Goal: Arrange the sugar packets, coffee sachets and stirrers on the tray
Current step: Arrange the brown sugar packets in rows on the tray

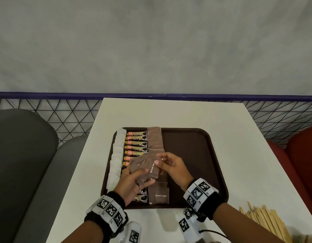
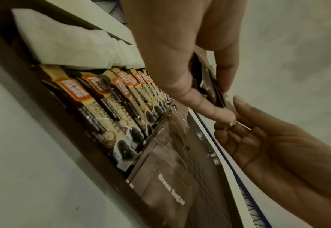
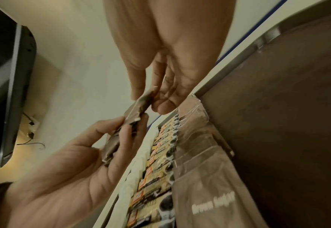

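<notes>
A dark brown tray (image 1: pixel 188 151) on the white table carries a column of white sugar packets (image 1: pixel 116 155), a column of coffee sachets (image 1: pixel 136 142) and an overlapping row of brown sugar packets (image 1: pixel 155 141). My left hand (image 1: pixel 140 174) grips a small stack of brown sugar packets (image 1: pixel 144 167) above the tray's left half. My right hand (image 1: pixel 161 159) pinches the top packet of that stack at its upper edge. In the right wrist view the right hand (image 3: pixel 151 103) nips the packet's corner (image 3: pixel 137 106); in the left wrist view the left hand (image 2: pixel 217 98) clamps the stack (image 2: pixel 207 80).
A pile of wooden stirrers (image 1: pixel 264 220) lies on the table (image 1: pixel 222 120) at the front right, off the tray. The tray's right half is bare. Grey seats stand to the left, a red seat to the right, and a wire mesh barrier behind the table.
</notes>
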